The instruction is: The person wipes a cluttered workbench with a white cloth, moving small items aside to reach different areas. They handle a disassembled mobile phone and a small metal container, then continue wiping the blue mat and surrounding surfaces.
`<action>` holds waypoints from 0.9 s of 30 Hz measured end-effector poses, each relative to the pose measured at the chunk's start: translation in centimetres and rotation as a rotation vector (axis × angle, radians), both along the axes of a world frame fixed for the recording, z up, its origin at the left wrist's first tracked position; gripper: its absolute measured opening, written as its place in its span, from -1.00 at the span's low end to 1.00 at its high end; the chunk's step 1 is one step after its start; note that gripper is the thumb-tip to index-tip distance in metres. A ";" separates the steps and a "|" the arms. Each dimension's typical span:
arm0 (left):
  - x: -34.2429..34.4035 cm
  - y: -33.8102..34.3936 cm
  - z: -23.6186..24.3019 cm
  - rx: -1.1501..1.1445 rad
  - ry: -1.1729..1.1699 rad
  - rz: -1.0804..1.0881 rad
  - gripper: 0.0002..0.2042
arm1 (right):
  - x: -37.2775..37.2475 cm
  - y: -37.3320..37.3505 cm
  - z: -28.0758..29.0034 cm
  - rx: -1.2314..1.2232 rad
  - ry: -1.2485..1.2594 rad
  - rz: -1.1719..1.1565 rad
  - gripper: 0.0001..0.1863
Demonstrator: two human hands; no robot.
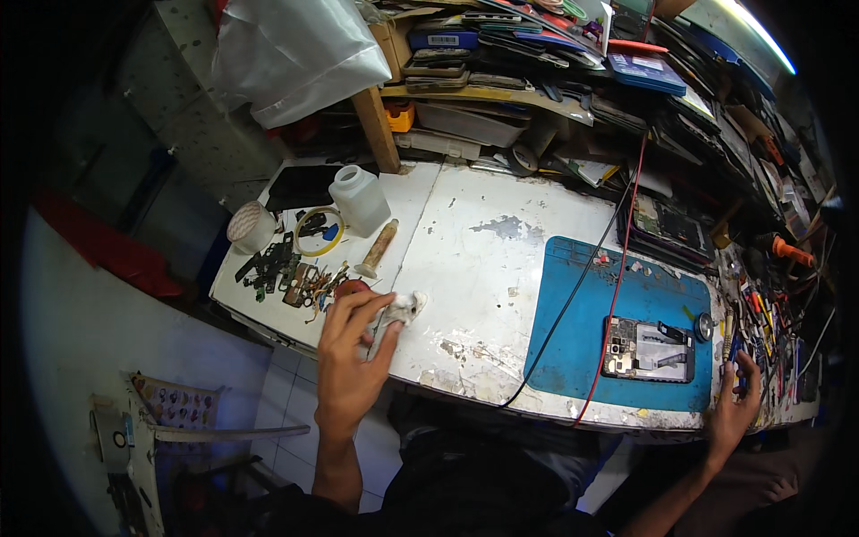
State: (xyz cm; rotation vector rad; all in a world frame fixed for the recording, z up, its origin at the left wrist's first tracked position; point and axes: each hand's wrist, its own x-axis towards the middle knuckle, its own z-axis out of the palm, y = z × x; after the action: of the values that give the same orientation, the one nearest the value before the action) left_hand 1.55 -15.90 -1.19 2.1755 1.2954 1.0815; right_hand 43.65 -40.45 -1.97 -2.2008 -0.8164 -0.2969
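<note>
In the head view, my left hand (353, 345) sets thumb and fingertips at the white wad (406, 308) near the table's (474, 277) front edge, left of centre, grip not determinable; a leftward sweep could scatter the loose parts (309, 286). My right hand (735, 404), half curled near the right front corner, contents not determinable, could, moving left, drag the red cable (624, 255) across the opened phone (649, 352).

Before you, the counter (483, 286) looks painted, chipped and rough, the mat (568, 309) rubbery and dull; the crumpled wad (407, 310) looks soft and fibrous, the bottle (361, 204) smooth translucent plastic, the post (375, 130) wood.
</note>
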 end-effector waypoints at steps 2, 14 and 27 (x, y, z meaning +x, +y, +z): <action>0.9 0.2 0.1 0.030 0.126 -0.013 -0.71 | -0.1 0.0 0.0 0.012 0.011 0.013 -0.70; 3.6 0.3 0.1 0.083 0.362 -0.094 -0.62 | -0.3 1.5 2.2 -0.131 -0.099 0.077 -0.39; 4.6 -0.4 0.2 -0.051 0.178 -0.198 -0.51 | 2.4 5.6 2.5 -0.140 0.041 0.278 -0.48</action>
State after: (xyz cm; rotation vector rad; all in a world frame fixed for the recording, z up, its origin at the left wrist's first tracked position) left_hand 6.13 -16.30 -0.98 2.3468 1.1356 0.7863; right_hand 46.08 -34.81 0.50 -2.1782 -1.1341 -0.0583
